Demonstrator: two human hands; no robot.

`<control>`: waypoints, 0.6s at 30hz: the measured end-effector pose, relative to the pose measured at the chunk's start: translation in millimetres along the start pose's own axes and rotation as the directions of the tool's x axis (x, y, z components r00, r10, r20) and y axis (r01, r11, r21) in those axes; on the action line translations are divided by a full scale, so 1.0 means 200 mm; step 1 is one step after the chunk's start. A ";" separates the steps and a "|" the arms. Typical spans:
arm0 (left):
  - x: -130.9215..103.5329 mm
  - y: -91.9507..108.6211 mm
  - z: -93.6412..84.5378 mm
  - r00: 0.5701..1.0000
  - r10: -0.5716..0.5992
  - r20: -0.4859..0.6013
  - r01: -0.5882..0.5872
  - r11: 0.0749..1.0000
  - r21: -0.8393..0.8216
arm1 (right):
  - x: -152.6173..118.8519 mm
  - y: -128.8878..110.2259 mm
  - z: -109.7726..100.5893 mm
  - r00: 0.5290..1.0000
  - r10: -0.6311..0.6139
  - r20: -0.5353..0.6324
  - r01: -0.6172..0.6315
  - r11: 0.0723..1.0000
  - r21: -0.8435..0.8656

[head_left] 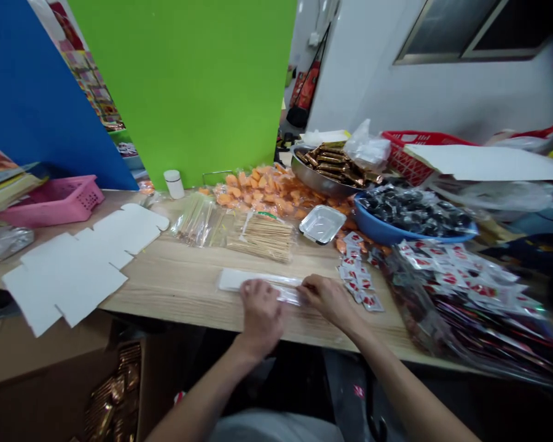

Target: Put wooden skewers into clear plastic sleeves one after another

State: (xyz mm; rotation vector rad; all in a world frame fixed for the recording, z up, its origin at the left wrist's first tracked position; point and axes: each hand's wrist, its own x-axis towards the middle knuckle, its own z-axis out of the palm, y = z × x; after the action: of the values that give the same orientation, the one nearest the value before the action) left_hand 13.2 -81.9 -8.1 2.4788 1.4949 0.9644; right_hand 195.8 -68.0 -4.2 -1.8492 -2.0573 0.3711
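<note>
A long, narrow clear plastic packet (230, 280) with a white strip inside lies flat on the table in front of me. My left hand (262, 310) is on its middle, fingers curled down and closed against it. At the right end, my right hand (325, 296) pinches the packet; the fingertips partly hide what is there. Just beyond the packet is a bag of thin wooden sticks (265, 236). Left of that lie clear packets of thin pale sticks (200, 218). A strip of small white and red sachets (357, 270) is close to my right hand.
Orange wrapped pieces (258, 190), a foil tray (322, 223), a steel bowl (308, 174) and a blue basin (396, 232) stand behind. White card sheets (74, 270) lie left, near a pink basket (55, 199). A bulky sachet bag (470, 294) hangs over the right edge.
</note>
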 end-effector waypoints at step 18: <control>0.16 -0.31 -0.06 0.901 -0.416 0.123 0.384 0.896 0.222 | -0.08 0.17 -0.13 0.990 0.074 -0.120 -0.065 0.995 0.081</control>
State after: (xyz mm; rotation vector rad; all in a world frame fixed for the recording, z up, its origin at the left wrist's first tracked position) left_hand -31.5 -27.3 -7.1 2.1562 2.0102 0.5457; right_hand 239.4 -81.4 2.6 -1.8536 -1.8752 0.3407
